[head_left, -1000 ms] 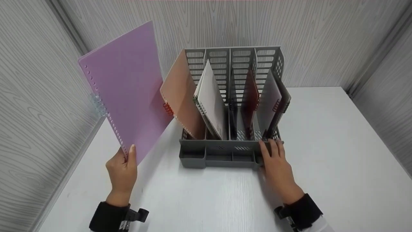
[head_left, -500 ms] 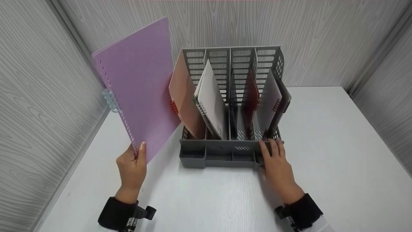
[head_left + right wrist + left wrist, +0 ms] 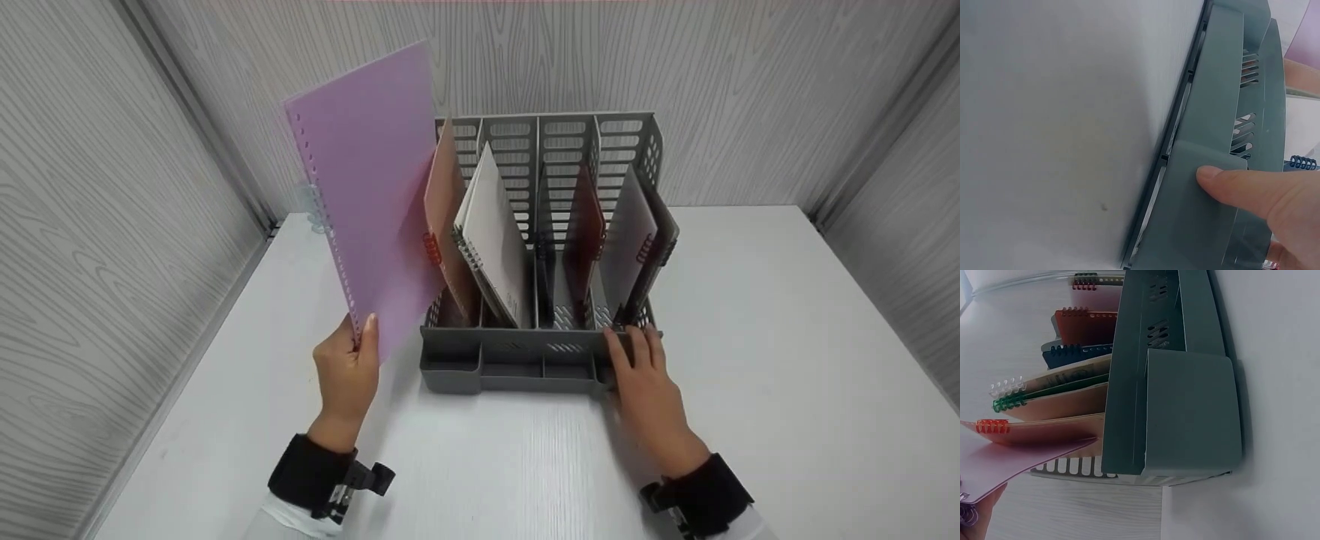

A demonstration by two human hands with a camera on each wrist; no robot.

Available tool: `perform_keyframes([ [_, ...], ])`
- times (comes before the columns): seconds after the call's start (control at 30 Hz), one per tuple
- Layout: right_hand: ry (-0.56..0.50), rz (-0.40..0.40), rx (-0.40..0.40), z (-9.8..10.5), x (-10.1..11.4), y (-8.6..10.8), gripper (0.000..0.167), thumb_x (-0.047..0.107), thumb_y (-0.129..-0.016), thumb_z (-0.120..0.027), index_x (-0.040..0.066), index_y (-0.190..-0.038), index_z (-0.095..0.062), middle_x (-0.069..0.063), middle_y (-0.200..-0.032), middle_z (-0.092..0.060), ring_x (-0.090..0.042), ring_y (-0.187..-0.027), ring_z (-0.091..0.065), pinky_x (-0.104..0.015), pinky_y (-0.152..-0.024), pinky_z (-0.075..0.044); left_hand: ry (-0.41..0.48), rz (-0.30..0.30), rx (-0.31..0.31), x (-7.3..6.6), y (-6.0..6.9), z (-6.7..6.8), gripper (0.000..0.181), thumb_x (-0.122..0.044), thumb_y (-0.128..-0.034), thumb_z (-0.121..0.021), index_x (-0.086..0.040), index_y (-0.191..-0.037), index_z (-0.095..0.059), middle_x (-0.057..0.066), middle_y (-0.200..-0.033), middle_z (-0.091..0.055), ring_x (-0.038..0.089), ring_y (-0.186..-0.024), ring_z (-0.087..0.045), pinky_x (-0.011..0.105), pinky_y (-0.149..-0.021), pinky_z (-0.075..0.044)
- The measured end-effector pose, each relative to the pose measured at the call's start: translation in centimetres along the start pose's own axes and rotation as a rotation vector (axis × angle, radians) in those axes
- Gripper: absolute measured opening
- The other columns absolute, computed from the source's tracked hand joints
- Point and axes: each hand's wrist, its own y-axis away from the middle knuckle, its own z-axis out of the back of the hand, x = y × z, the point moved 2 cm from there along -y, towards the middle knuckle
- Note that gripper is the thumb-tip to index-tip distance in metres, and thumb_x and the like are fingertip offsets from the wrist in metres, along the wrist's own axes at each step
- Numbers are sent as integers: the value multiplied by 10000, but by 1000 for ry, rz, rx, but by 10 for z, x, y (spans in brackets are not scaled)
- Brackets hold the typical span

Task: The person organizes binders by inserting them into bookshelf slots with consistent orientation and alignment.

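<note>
In the head view my left hand [image 3: 346,367] pinches a purple loose-leaf notebook [image 3: 367,202] near its lower left corner, thumb on the front cover. The notebook is upright and tilted, its right edge against a peach notebook [image 3: 448,232] in the leftmost compartment of a grey desk file organizer [image 3: 540,345]. Pale blue rings [image 3: 313,208] show on its spine. My right hand [image 3: 651,401] grips the organizer's front right part. Its fingers lie over the rim and the thumb [image 3: 1235,183] presses the front face in the right wrist view.
More notebooks stand in the organizer: white ones [image 3: 495,240], a dark one [image 3: 545,255], a red one [image 3: 585,232], and light and dark ones [image 3: 630,232] at the right. Small trays line its front. Panels rise behind and beside the white table [image 3: 750,337].
My left hand has carried the purple notebook rightward to the organizer's left side. The peach notebook has swung right and stands more upright. My right hand has stayed in place.
</note>
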Motion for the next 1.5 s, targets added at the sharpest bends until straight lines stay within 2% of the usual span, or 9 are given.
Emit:
perform_keyframes([
  [0.1, -5, -5, 0, 0, 0, 1, 899, 118, -632, -862, 55, -1393, -386, -238, -1344, -337, -439, -1306, -235, -361, -423, -466, -7, 7, 14, 0, -2, -9, 155, -6, -890, -557, 121, -935, -634, 221, -865, -674, 214, -620, -576, 363, -521, -466],
  [0.23, -14, -17, 22, -1, 0, 1, 892, 136, -653, -852, 65, -1403, -374, -233, -1354, -328, -433, -1313, -223, -365, -417, -459, -12, 26, 24, 0, -4, -20, 146, -29, -895, -561, 100, -883, -628, 198, -815, -672, 183, -575, -496, 337, -493, -412],
  [0.33, -17, -25, 34, -1, -1, 1, 892, 142, -663, -847, 67, -1411, -368, -232, -1362, -324, -427, -1318, -214, -372, -424, -465, -7, 39, 29, -1, -6, -29, 146, -36, -897, -563, 95, -876, -625, 200, -815, -671, 200, -599, -528, 369, -511, -442],
  [0.53, -15, -10, 0, -1, -1, 0, 883, 150, -649, -856, 54, -1395, -393, -239, -1350, -340, -442, -1306, -236, -371, -419, -467, 14, 45, 49, -2, -11, -41, 178, -49, -906, -555, 106, -949, -631, 223, -879, -672, 303, -755, -661, 447, -597, -522],
  [0.87, -25, -26, 32, 0, -2, 0, 886, 132, -669, -843, 66, -1413, -366, -231, -1371, -320, -422, -1322, -207, -369, -436, -468, -13, 70, 70, 5, -14, -62, 222, -95, -931, -541, 85, -1021, -637, 208, -905, -676, 301, -807, -665, 431, -648, -526],
  [1.17, -34, -39, 63, 0, -2, -1, 864, 137, -688, -830, 62, -1412, -365, -231, -1385, -301, -418, -1333, -183, -376, -447, -476, -56, 81, 100, 10, -16, -82, 290, -84, -939, -522, 81, -1167, -593, 216, -986, -664, 313, -868, -654, 426, -703, -520],
  [1.37, -42, -41, 64, 0, -3, -1, 866, 142, -686, -831, 63, -1412, -366, -232, -1390, -297, -423, -1334, -177, -371, -444, -472, -58, 96, 115, 13, -17, -95, 326, -83, -942, -523, 53, -1235, -561, 217, -1021, -655, 311, -831, -651, 418, -671, -515],
  [1.5, -47, -39, 64, 0, -3, -2, 862, 150, -691, -828, 64, -1413, -364, -233, -1392, -294, -426, -1336, -174, -350, -427, -452, -42, 127, 140, 15, -18, -101, 331, -68, -934, -523, 38, -1245, -561, 206, -1033, -656, 280, -808, -654, 401, -647, -509],
])
